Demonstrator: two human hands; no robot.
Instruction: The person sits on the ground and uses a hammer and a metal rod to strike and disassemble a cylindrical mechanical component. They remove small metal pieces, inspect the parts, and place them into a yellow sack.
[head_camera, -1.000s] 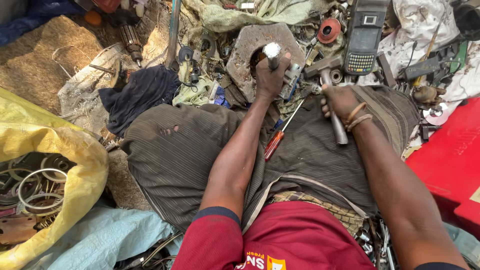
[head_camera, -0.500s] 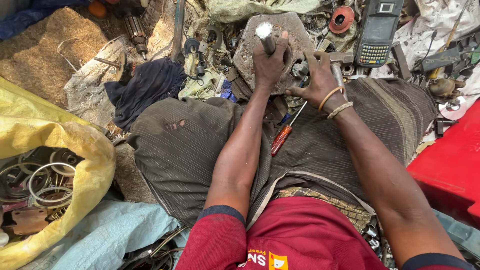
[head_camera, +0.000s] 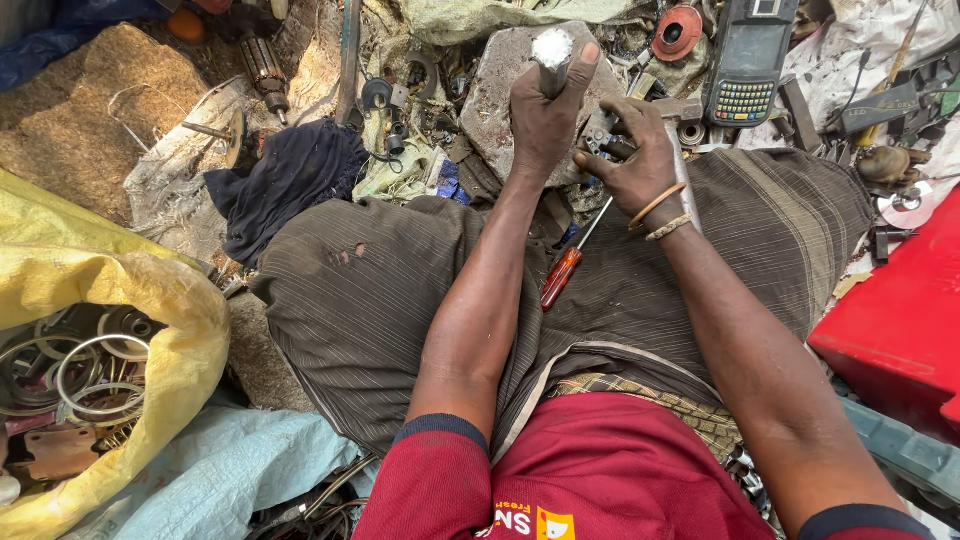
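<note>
Looking down from my head, my left hand (head_camera: 545, 115) is closed in a fist around an upright metal punch (head_camera: 552, 50), its battered pale top showing above my thumb, standing on the flat grey stone slab (head_camera: 490, 100) just past my knees. My right hand (head_camera: 635, 170) is curled shut on the handle of a hammer (head_camera: 683, 165), whose head lies beside the punch over small metal scraps. A red-handled screwdriver (head_camera: 562, 272) rests on my striped lap cloth (head_camera: 400, 300). A yellow sack (head_camera: 150, 300) of wire rings sits to my left.
</note>
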